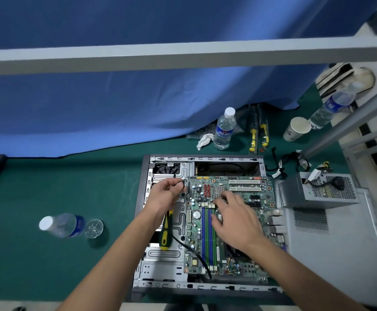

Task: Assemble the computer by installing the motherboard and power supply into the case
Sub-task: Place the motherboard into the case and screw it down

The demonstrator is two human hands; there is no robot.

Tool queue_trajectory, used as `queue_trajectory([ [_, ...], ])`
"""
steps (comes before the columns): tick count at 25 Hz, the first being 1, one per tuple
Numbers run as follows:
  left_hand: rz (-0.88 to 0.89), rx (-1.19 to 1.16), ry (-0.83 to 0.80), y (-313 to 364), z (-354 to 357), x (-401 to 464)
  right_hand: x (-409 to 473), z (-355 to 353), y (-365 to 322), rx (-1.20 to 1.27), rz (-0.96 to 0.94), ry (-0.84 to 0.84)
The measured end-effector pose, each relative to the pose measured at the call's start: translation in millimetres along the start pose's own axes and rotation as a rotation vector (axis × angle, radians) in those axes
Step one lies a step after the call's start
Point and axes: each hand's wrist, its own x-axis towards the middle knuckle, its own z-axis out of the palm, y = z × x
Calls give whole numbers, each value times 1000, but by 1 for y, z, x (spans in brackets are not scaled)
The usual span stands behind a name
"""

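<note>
The green motherboard (228,221) is seated inside the open grey metal computer case (160,272), which lies flat on the green desk (48,187). A thin black cable (178,184) is pinched in the left hand's (165,194) grip beside the board's far-left corner, over the case. The board is touched by the right hand (234,218), fingers spread, nothing grasped. The grey power supply box (317,189) is set just right of the case.
</note>
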Motion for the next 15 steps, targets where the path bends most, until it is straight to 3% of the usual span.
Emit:
queue_trajectory([
  [15, -30, -299, -211, -6, 22, -21, 0, -3, 5, -27, -10, 72],
])
